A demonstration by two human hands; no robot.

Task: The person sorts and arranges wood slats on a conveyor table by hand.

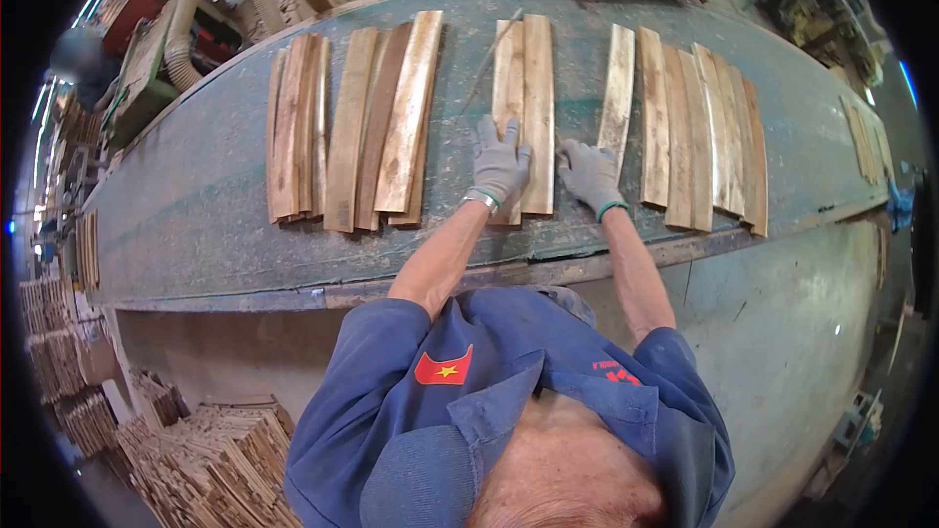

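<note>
My left hand (499,164), in a grey glove, lies flat with fingers spread on the near end of a pair of curved wooden slats (536,88) in the middle of the worktable (196,215). My right hand (590,176), also gloved, rests on the table just right of that pair. Its fingers reach toward the near end of a pale single slat (617,88), and I cannot tell if they touch it. Neither hand grips anything.
A stack of slats (293,132) and a fanned group (386,127) lie to the left, a row of several slats (699,142) to the right, and more slats (866,137) at the far right. Wood piles (215,460) sit on the floor; a hose (181,29) runs along the top left.
</note>
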